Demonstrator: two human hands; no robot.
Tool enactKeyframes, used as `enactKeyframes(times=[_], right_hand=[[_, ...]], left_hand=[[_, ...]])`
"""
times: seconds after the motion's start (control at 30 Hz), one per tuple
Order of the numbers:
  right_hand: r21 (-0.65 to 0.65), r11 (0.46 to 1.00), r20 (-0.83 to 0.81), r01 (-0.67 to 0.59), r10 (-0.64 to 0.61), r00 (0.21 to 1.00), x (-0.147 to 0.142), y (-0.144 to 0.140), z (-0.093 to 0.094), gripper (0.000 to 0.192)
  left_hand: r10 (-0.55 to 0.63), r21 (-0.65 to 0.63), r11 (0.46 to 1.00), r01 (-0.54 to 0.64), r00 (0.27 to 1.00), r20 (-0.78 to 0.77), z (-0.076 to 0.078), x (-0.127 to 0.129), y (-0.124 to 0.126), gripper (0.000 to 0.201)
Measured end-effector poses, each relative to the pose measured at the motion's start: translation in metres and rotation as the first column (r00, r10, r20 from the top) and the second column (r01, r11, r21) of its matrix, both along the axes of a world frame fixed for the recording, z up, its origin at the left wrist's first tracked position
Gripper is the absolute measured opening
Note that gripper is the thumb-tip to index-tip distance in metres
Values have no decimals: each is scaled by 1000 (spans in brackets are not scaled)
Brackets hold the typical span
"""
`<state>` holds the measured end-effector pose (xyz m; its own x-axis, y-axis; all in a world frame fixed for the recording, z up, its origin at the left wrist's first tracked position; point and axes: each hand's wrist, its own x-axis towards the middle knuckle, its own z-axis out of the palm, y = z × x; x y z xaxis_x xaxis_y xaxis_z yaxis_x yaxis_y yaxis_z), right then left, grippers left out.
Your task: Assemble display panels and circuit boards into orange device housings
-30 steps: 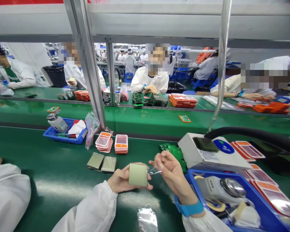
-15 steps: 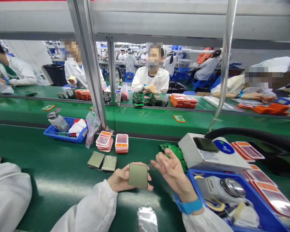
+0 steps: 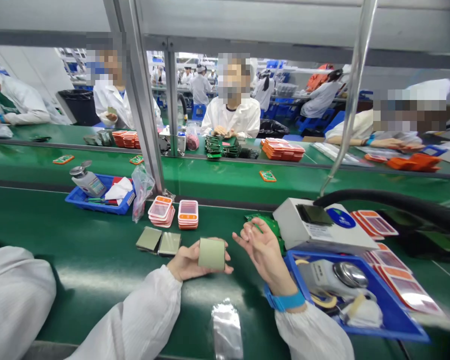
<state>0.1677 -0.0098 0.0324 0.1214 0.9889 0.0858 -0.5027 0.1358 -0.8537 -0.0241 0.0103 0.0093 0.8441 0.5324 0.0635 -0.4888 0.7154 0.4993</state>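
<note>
Left hand (image 3: 185, 263) pinches the greenish square panel (image 3: 212, 253) by its edges just above the green bench (image 3: 90, 270), right hand (image 3: 260, 247) spread wide and holding nothing — a loose pinch could drop it, or stray fingers might smudge its face.

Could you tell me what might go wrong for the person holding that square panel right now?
The left hand holds the square panel only by thumb and fingertips above the green table, so it could slip. The right hand is open and bare beside it; touching the face might smudge it. The clear film lies loose near the sleeves.
</note>
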Motion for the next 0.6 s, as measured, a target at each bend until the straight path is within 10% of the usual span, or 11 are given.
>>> enactKeyframes(times=[0.37,0.6], right_hand=[[-145,922,365,360,-288,885,-28,-124,-47,38],[-131,894,550,429,-295,781,-47,-141,-58,30]], left_hand=[[71,-78,994,-71,997,-2,-10,2,8,63],[56,-5,998,-56,998,-15,-13,3,9,63]])
